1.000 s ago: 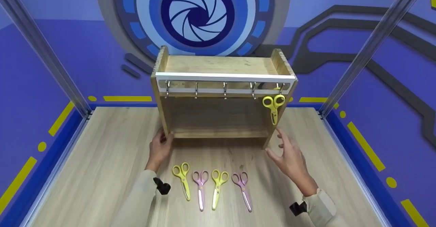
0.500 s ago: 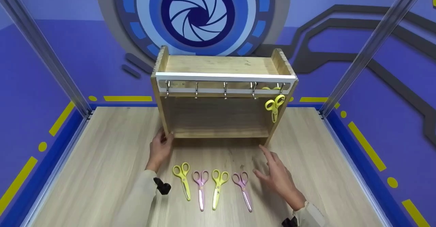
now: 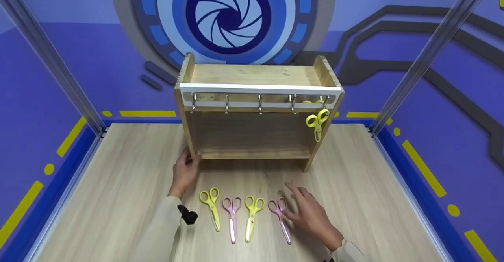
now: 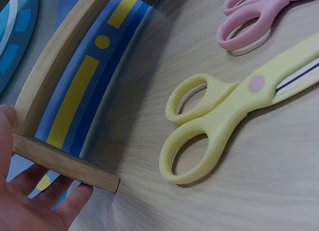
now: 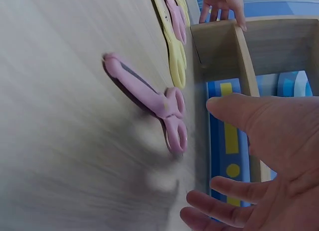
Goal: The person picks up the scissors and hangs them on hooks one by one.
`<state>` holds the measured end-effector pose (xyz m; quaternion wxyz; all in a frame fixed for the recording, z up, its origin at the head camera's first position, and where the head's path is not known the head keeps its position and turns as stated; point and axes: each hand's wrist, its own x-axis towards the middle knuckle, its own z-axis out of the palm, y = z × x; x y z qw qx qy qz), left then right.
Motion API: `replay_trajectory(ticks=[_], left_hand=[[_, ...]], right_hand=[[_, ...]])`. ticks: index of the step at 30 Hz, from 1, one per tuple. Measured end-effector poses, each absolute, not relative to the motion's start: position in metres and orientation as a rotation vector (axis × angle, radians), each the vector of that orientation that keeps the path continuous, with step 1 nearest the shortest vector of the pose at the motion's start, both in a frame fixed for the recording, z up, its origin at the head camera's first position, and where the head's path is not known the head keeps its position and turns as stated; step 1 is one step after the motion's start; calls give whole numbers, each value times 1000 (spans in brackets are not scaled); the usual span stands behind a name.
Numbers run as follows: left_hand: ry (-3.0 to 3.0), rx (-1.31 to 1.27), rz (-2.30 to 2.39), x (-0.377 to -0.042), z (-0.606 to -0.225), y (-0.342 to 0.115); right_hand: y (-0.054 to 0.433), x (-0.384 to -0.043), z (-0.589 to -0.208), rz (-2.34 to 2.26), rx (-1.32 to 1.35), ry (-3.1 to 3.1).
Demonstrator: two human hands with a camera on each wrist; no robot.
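A wooden shelf (image 3: pixel 252 154) with a hook rail stands on the table. My left hand (image 3: pixel 185 174) holds its lower left side panel, thumb on one face and fingers behind, as the left wrist view shows. Yellow scissors (image 3: pixel 317 121) hang from the rightmost hook. On the table lie yellow scissors (image 3: pixel 213 211), pink scissors (image 3: pixel 232 219), a second yellow pair (image 3: pixel 250 218) and a second pink pair (image 3: pixel 281 223). My right hand (image 3: pixel 311 214) hovers over the rightmost pink pair's right edge, fingers apart, holding nothing; in the right wrist view its thumb (image 5: pixel 234 109) is clear of those scissors.
A white rail (image 3: pixel 244 104) with several metal hooks crosses the shelf's front. Blue panels (image 3: pixel 47 96) and metal posts (image 3: pixel 433 57) border the table (image 3: pixel 130 199) at the sides and back. The shelf's right side panel (image 3: pixel 313 157) ends behind my right hand.
My right hand has left the shelf's lower right corner and come down and left to the rightmost pink scissors. The hanging yellow scissors have turned slightly on their hook. My left hand stays put.
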<state>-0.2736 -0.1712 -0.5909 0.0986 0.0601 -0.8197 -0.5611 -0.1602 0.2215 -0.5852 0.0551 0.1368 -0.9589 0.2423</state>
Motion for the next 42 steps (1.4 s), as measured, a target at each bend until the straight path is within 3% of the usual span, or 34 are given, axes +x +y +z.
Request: replay_trajectory(ticks=[18,42], left_hand=[[-2462,208,-1687,-272,-589,-171],[-2419,186,-1718,-272,-589,-170]], right_hand=[[214,-151,-591,725,605,-3063],[212,-149,-595,598,647,-3066]])
